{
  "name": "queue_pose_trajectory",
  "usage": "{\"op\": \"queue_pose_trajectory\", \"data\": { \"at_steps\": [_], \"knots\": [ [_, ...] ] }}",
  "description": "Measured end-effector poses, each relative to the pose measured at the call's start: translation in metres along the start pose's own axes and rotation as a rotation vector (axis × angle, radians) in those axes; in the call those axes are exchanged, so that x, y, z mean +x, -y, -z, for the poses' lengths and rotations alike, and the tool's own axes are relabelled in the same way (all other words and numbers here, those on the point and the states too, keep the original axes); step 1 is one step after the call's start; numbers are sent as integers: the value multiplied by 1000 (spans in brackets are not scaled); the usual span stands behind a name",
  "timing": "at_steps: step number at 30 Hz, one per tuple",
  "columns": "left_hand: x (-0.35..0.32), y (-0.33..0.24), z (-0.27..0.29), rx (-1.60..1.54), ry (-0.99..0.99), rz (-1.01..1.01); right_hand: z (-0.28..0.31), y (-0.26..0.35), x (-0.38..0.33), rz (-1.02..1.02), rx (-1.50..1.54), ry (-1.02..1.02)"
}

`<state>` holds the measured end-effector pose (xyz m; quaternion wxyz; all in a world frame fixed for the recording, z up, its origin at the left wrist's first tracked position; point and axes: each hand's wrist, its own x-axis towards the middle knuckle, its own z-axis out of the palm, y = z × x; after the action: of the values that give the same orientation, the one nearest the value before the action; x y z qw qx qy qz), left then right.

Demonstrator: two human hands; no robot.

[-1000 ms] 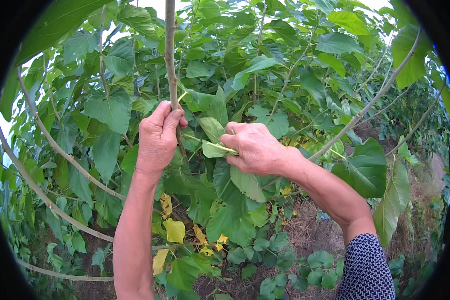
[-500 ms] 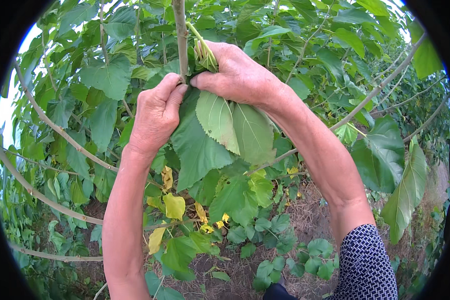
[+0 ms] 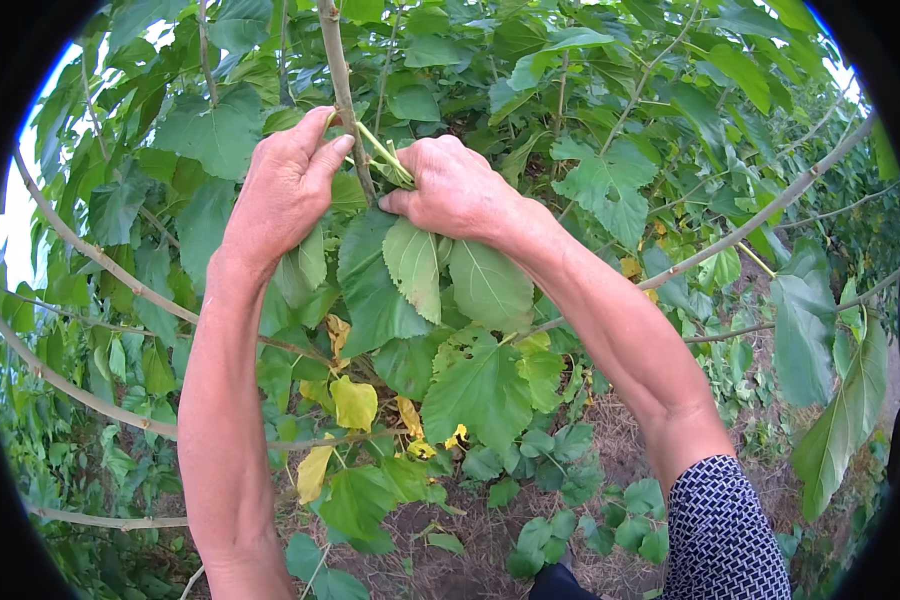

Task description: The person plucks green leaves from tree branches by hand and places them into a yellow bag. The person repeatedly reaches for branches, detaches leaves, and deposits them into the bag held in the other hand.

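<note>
At twelve o'clock, the thin branch was steadied by the left hand, curled around it, so leaves could be pinched off by the right hand.

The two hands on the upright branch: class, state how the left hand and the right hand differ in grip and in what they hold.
The left hand wraps the bare upright branch, thumb against it, with no leaves in its grip; the right hand grips a bunch of green leaves that hang below its fist. The left forearm is bare to the frame edge; the right arm ends in a patterned sleeve. Both meet at the same branch.
</note>
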<state>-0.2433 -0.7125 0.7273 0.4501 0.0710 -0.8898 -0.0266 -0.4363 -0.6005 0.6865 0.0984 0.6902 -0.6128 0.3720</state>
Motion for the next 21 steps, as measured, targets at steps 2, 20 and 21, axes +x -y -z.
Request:
{"op": "queue_pose_trajectory", "data": {
  "at_steps": [2, 20, 21],
  "knots": [
    [8, -6, 7, -237, 266, 196, -10, -1, -7, 95, -133, -66],
    [-70, 74, -28, 654, 377, 179, -38, -93, -46, 40, -319, 201],
    [-74, 86, -25, 562, 304, 192, -43, -102, -49, 55, -345, 203]
  ]
}}
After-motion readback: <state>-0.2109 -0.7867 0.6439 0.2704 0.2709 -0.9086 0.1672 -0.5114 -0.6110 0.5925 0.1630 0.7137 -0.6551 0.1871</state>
